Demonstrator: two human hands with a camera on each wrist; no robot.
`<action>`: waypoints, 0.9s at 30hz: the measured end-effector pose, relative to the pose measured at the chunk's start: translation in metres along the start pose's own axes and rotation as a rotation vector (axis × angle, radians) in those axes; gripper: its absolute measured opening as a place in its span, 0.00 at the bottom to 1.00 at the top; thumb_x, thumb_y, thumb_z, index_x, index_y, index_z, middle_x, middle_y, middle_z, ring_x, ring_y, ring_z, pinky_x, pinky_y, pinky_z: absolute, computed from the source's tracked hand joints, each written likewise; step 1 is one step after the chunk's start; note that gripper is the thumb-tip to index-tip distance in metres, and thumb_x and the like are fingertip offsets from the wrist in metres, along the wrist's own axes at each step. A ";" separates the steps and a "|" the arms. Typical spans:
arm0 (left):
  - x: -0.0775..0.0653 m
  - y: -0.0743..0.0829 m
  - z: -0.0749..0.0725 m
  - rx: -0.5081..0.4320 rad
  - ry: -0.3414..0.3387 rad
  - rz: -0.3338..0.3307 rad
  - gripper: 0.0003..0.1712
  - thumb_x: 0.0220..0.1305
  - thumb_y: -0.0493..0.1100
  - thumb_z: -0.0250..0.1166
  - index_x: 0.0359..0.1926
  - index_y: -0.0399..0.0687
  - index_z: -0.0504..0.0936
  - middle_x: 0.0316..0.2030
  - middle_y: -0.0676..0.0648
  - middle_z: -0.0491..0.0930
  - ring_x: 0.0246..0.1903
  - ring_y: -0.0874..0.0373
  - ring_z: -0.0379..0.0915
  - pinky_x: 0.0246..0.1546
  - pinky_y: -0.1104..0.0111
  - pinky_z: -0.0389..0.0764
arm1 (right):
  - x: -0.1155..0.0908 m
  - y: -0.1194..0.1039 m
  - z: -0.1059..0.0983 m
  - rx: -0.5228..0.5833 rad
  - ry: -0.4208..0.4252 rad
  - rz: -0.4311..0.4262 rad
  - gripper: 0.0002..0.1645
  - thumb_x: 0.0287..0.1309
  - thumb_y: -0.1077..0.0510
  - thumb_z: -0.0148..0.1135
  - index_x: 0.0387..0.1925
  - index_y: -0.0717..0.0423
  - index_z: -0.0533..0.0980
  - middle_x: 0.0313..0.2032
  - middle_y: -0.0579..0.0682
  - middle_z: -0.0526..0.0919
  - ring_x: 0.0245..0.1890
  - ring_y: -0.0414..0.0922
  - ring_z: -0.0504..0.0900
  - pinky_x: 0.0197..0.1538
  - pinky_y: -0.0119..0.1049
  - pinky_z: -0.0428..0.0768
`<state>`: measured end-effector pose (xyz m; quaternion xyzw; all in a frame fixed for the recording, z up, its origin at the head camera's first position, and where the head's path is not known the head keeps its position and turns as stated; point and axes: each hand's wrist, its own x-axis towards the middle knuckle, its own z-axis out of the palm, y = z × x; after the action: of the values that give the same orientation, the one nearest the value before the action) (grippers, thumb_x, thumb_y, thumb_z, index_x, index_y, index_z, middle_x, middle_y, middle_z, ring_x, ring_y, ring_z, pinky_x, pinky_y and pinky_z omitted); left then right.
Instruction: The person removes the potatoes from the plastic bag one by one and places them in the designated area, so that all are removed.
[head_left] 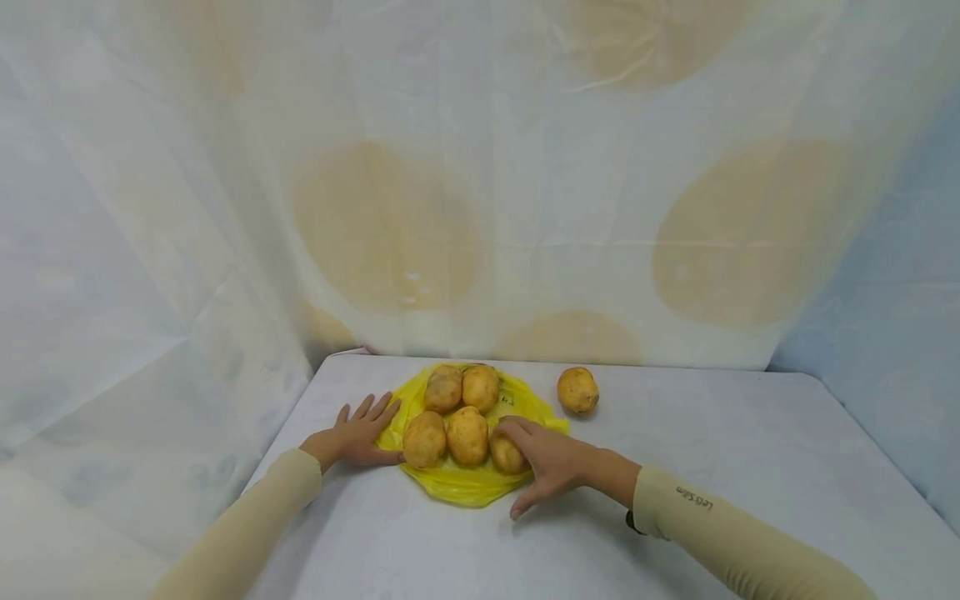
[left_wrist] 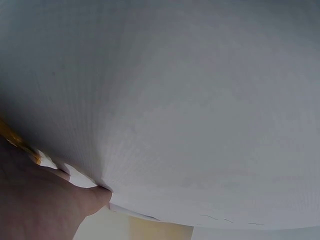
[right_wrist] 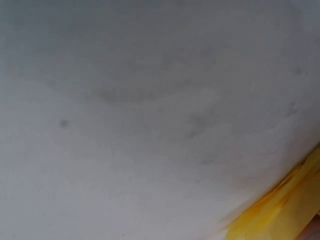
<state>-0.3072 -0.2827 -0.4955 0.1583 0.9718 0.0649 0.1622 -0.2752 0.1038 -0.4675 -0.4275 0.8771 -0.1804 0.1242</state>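
Observation:
Several potatoes lie on a flattened yellow plastic bag (head_left: 468, 492), two at the back and the others along the front. My left hand (head_left: 363, 435) rests at the bag's left edge with its fingers spread, the thumb near the front-left potato (head_left: 424, 440). My right hand (head_left: 551, 458) curls its fingers over the front-right potato (head_left: 507, 455), covering part of it; its thumb points toward me, apart from the potato. In the left wrist view, part of the left hand (left_wrist: 45, 205) shows. The right wrist view has a strip of the yellow bag (right_wrist: 272, 217).
One more potato (head_left: 577, 391) lies off the bag, at the back right of the white-covered table (head_left: 720, 450). A white curtain (head_left: 525, 208) with tan circles hangs behind the table's far edge, and pale sheets hang on both sides.

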 end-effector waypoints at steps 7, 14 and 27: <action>-0.004 0.003 -0.004 0.006 -0.002 0.003 0.65 0.54 0.81 0.55 0.79 0.50 0.43 0.79 0.42 0.36 0.77 0.36 0.31 0.69 0.32 0.33 | -0.003 -0.001 -0.005 0.099 -0.017 0.022 0.62 0.37 0.29 0.76 0.70 0.43 0.55 0.68 0.45 0.60 0.68 0.44 0.65 0.71 0.49 0.66; -0.005 0.003 -0.005 0.006 0.002 -0.004 0.64 0.54 0.80 0.56 0.79 0.50 0.44 0.79 0.42 0.36 0.77 0.36 0.31 0.69 0.32 0.33 | -0.001 -0.005 -0.002 0.122 -0.014 0.067 0.62 0.35 0.30 0.78 0.66 0.46 0.56 0.61 0.44 0.67 0.63 0.43 0.68 0.69 0.47 0.69; -0.011 0.005 -0.007 0.006 0.004 -0.002 0.64 0.54 0.81 0.55 0.79 0.50 0.44 0.79 0.42 0.36 0.77 0.36 0.31 0.69 0.32 0.33 | 0.002 -0.005 -0.004 0.074 -0.005 0.038 0.65 0.36 0.33 0.79 0.72 0.48 0.57 0.71 0.48 0.63 0.70 0.47 0.65 0.71 0.48 0.67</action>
<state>-0.2987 -0.2818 -0.4845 0.1578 0.9724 0.0619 0.1601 -0.2741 0.1006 -0.4624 -0.4066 0.8773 -0.2092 0.1456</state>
